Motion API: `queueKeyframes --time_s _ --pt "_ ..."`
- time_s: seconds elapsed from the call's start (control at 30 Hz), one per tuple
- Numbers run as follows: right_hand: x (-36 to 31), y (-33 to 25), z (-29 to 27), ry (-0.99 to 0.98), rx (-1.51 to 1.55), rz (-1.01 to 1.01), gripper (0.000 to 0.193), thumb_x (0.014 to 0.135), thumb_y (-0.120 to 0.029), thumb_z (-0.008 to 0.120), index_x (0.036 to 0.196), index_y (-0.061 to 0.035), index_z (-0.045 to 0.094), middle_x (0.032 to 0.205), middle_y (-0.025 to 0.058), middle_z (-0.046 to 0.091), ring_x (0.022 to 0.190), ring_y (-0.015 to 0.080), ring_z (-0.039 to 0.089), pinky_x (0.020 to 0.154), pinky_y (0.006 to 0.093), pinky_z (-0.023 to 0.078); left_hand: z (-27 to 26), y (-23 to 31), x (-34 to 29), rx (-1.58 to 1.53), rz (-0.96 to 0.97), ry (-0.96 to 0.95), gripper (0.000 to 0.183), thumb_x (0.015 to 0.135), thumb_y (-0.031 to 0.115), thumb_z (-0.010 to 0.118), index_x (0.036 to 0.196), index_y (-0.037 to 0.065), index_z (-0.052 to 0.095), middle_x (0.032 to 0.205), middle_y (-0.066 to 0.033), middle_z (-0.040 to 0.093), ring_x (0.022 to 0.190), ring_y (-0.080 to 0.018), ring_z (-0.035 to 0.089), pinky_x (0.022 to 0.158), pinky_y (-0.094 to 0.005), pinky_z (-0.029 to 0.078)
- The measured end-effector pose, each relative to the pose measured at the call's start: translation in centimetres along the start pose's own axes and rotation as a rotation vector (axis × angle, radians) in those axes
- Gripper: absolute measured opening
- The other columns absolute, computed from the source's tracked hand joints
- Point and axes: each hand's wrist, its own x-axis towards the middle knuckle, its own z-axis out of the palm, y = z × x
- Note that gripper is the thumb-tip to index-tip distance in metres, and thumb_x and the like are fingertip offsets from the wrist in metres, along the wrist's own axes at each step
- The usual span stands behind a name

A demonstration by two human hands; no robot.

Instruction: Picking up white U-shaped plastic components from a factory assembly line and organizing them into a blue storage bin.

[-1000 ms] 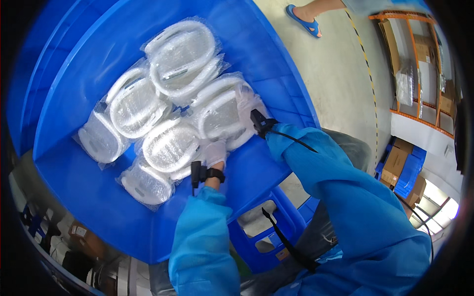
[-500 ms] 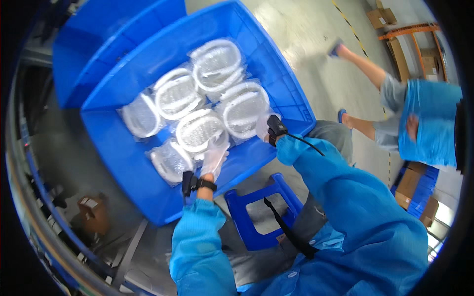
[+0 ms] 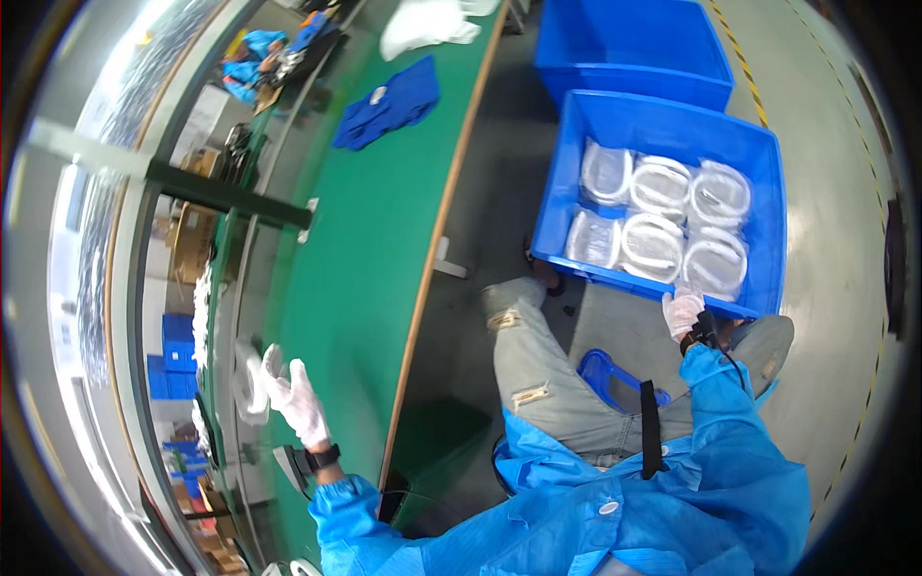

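Note:
My left hand [image 3: 296, 403], in a white glove, reaches out over the green workbench with its thumb and fingers apart. Right beside its fingertips is a white oval ring-shaped part [image 3: 252, 386], blurred, and no grip on it shows. My right hand [image 3: 684, 312], also gloved, has its fingers over the near rim of a blue bin [image 3: 780, 230]. Inside that bin lie several white oval ring-shaped parts [image 3: 653, 245] in clear plastic bags, set flat in two rows. Black straps with small devices sit on both wrists.
A second blue bin [image 3: 634, 43] stands behind the first. On the green workbench [image 3: 370, 250] lie a folded blue cloth [image 3: 392, 104] and white sheeting [image 3: 427, 27]. A blue stool [image 3: 603, 376] is between my legs. A metal frame post [image 3: 230, 197] crosses at left.
My view has swung left, bringing the workbench in. My left hand has left the bagged parts in the bin and moved over the bench; my right hand remains at the bin's near rim.

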Motion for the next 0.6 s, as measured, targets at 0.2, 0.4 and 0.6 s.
queueKeyframes --time_s 0.2,0.4,0.6 --pt "-2.2 1.9 2.6 -0.065 0.298 0.097 0.044 0.072 -0.018 0.063 0.112 -0.0004 0.059 0.105 0.0204 0.064 0.099 0.0368 0.06 0.087 0.0428 0.048 -9.5 -19.8 -1.0 0.645 -0.912 0.229 0.077 0.084 0.055 0.054 0.133 -0.004 0.041 0.131 -0.0239 0.05 0.117 -0.0367 0.051 0.099 -0.0417 0.039" --pt "-6.2 1.2 5.5 0.168 0.295 0.037 0.03 0.071 -0.009 0.06 0.1 -0.0037 0.065 0.096 0.0182 0.067 0.089 0.0317 0.064 0.082 0.0419 0.049 -12.5 -29.2 3.7 0.491 -0.946 0.603 0.075 0.084 0.057 0.053 0.13 -0.002 0.045 0.121 -0.0224 0.057 0.107 -0.0407 0.057 0.089 -0.0474 0.047" --pt "-12.0 8.9 11.6 -0.462 -0.24 -0.577 0.013 0.078 -0.023 0.056 0.078 -0.0203 0.069 0.067 0.0072 0.066 0.062 0.0255 0.064 0.068 0.0385 0.046 -10.7 -31.7 10.8 -0.255 -0.939 0.54 0.083 0.081 0.068 0.05 0.134 0.005 0.043 0.126 -0.0103 0.057 0.107 -0.0318 0.055 0.086 -0.0478 0.047"
